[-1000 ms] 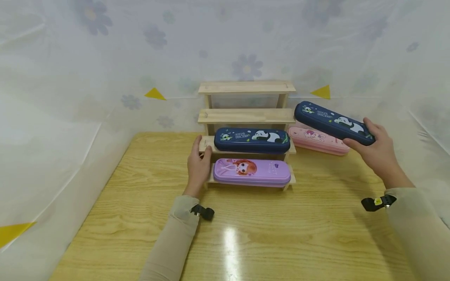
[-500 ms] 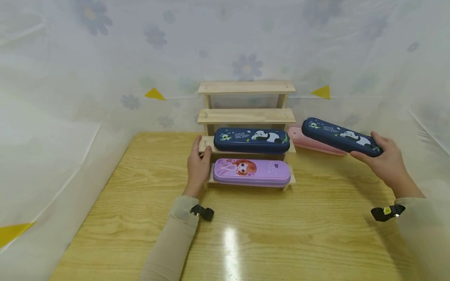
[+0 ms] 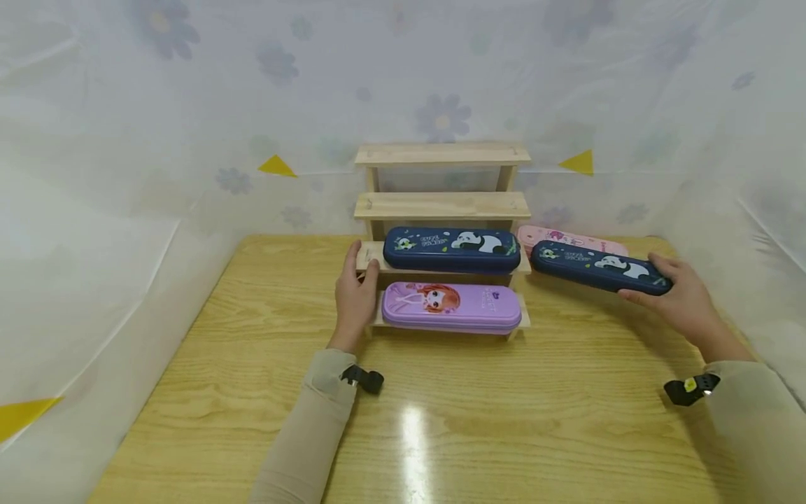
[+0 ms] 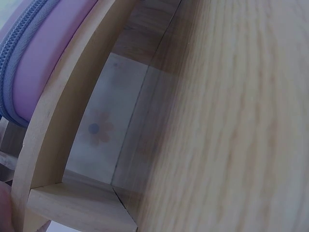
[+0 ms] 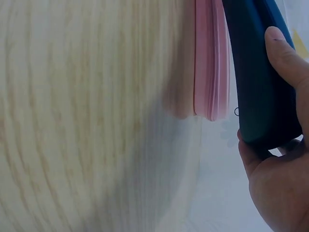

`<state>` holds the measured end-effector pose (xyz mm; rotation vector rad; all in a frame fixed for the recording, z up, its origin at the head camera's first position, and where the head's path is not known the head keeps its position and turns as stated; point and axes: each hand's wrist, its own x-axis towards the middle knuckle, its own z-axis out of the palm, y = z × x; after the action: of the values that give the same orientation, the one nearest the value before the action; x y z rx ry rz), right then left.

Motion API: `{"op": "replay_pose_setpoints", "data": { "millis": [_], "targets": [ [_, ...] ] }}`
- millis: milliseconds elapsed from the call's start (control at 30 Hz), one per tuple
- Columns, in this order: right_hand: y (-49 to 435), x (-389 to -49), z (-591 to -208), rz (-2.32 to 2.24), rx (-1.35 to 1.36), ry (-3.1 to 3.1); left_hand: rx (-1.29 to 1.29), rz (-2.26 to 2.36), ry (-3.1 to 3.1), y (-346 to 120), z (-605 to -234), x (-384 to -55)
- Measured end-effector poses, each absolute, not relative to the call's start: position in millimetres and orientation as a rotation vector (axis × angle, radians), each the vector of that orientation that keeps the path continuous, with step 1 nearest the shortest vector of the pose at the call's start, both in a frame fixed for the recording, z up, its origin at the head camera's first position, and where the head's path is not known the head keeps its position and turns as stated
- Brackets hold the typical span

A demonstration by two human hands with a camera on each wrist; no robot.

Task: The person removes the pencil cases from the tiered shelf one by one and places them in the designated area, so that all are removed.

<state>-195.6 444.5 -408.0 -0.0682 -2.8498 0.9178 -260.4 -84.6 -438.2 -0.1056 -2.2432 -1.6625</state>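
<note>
While a straight-fingered left hand (image 3: 357, 301) touches a stand's (image 3: 441, 205) left edge, the right hand (image 3: 685, 297) grips a panda pencil case (image 3: 588, 267) near the worktop's (image 3: 516, 406) far-right corner.

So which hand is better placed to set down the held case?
Probably right: the right hand grips that panda case by its end; the left hand, farther off, touches the wooden rack.

Wood-grain table (image 3: 220, 406), pale sheeting (image 3: 88, 210) on 3 sides.
Flower print (image 3: 443, 120) at back; 3 yellow triangles (image 3: 276, 167), head view; glare streak (image 3: 413, 448) on table.
</note>
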Motion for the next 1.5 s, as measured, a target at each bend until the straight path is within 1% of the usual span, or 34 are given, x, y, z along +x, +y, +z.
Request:
{"op": "replay_pose_setpoints", "data": {
  "millis": [400,667,1067,1500],
  "targets": [
    [436,-203,-415,0.890,-0.020,-2.927,-0.102,-1.665,-2.251,-84,-437,-260],
    [436,-209,-420,0.905,0.006,-2.986,-0.089,-1.659,-2.259,-84,-435,-259],
    [440,-218,-422,0.785,0.090,-3.052,-0.092,-1.651,-2.270,-84,-437,-259],
    [438,-228,-426,0.769,0.109,-3.057,-0.087,-1.646,-2.266,-84,-438,-261]
  ]
}}
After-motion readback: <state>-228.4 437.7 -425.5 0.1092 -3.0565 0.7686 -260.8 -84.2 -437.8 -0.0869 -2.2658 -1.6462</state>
